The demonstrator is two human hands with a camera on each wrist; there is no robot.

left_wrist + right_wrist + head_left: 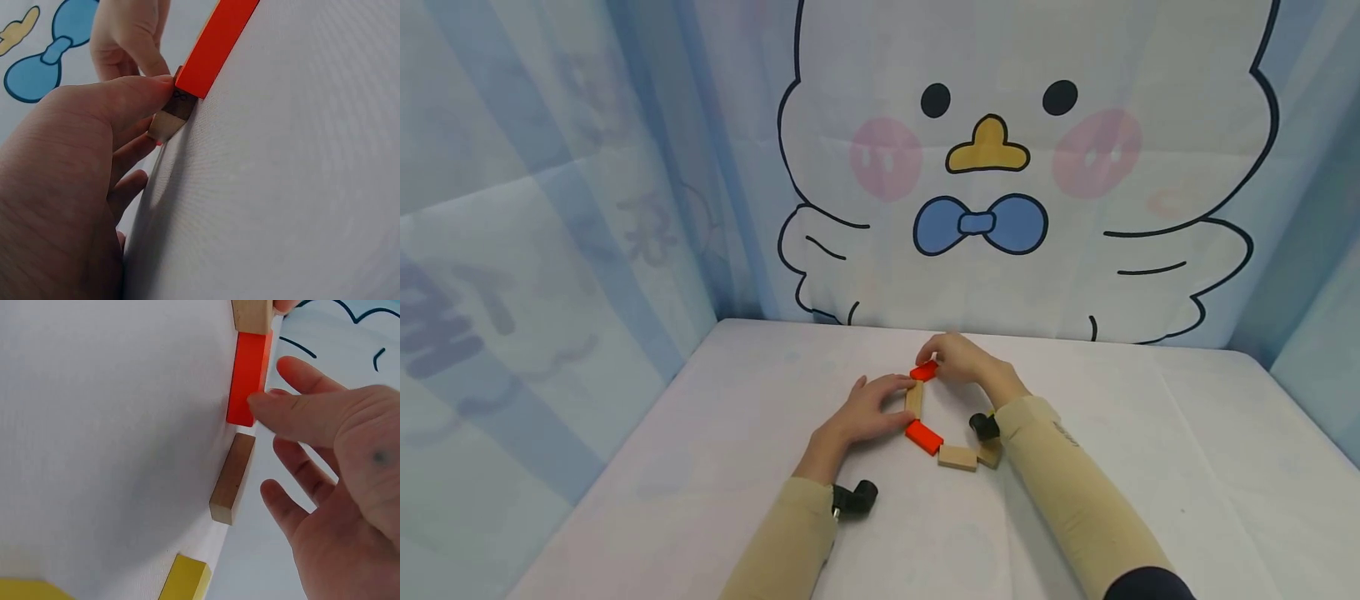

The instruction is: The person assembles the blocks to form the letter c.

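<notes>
My left hand (868,410) holds a plain wooden block (913,400) by its ends, thumb near and fingers far. In the left wrist view the thumb lies by the block's numbered end, beside a red block (215,50). My right hand (962,358) pinches another red block (924,371) at the far end of the wooden one. The right wrist view has the thumb against this red block (245,381), with the other fingers curved on its far side. Just past it stands a brown wooden block (233,475), separated by a small gap.
The blocks form a curved line on the white-covered table (775,400). Nearer are two pale wooden blocks, one (957,458) in full view and one (989,454) partly behind the right sleeve. Yellow blocks (184,578) show in the right wrist view. A printed curtain (985,283) stands behind.
</notes>
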